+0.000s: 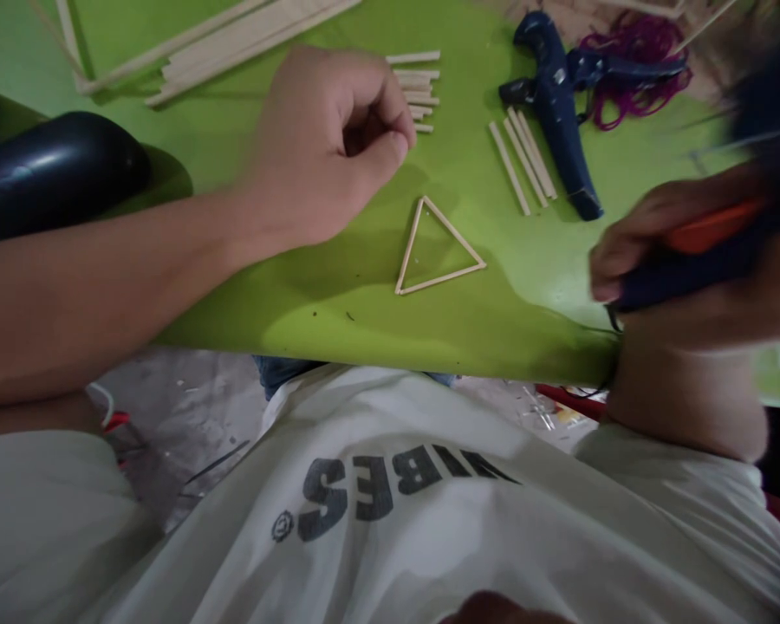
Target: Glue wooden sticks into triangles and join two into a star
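Closest of all is the person's white shirt (390, 555), its dark lettering upside down to my eye. Past it, a green surface (338, 325) carries a small triangle of sticks (442, 283), lying flat between the two hands, nearer the left. The left hand (338, 143) hangs just beyond it with its fingers curled in, thumb near the forefinger; I can't tell whether they pinch anything. Short pale sticks (419, 101) poke out past that hand, with long strips (253, 43) behind. Over on the right, the right hand (650, 217), blurred, has its fingers wrapped around a blue-and-orange tool (666, 276). Between the hands, farther off, a navy tool (562, 121) lies beside four loose sticks (526, 169) and purple cord (637, 52). A black rounded object (65, 178) sits at far left.
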The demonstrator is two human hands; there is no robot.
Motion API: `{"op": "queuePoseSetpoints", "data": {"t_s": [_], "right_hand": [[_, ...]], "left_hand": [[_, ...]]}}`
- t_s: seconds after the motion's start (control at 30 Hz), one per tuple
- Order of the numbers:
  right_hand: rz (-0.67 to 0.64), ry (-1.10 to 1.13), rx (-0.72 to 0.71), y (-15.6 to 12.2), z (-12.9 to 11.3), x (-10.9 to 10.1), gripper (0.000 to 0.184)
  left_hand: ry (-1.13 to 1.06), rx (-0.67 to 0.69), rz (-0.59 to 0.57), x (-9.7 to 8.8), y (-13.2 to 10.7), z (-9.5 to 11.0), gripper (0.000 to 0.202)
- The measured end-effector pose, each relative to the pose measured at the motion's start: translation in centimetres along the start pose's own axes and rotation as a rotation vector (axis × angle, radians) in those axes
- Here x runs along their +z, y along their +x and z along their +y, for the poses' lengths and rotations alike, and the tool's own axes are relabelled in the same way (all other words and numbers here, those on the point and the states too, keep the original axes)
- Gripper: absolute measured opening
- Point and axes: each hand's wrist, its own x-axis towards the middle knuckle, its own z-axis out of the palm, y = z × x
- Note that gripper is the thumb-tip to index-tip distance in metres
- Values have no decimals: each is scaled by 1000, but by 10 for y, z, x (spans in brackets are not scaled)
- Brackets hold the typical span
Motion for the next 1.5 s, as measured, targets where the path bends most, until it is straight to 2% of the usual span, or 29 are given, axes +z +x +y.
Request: {"op": "queuePoseSetpoints", "data": {"t_s": [0.03, 0.1, 0.17, 0.33, 0.43, 0.7, 0.87, 1.0, 1.23, 1.5], "right_hand": [[50, 70, -29, -2, -1, 11, 67], [-25, 129, 1, -4, 0, 28, 55], [-91, 132, 43, -5, 6, 37, 51], [-121, 25, 94, -3, 20, 31, 36], [-125, -28, 112, 0, 21, 29, 42], [-58, -77, 138, 13, 13, 41, 61], [-141, -98, 72, 19, 24, 31, 53], [-191, -76, 93, 24, 27, 20, 54], [-102, -39, 119, 31, 22, 23, 63], [-104, 19, 174, 38, 20, 30, 66]], "left_hand": [[-6, -8, 1, 1, 0, -1, 15], [-3, -15, -3, 1, 0, -3, 14], [3, -27, -14, 2, 1, -4, 14], [7, -29, -12, 3, 3, -7, 14], [14, -18, -9, 4, 3, -7, 15], [29, 4, -20, 3, 3, -9, 17], [66, 19, -28, 2, 2, -9, 16], [67, 26, -53, 0, 0, -9, 18], [70, 38, -73, 0, 0, -8, 17], [112, 11, -99, -4, 0, -8, 19]]}}
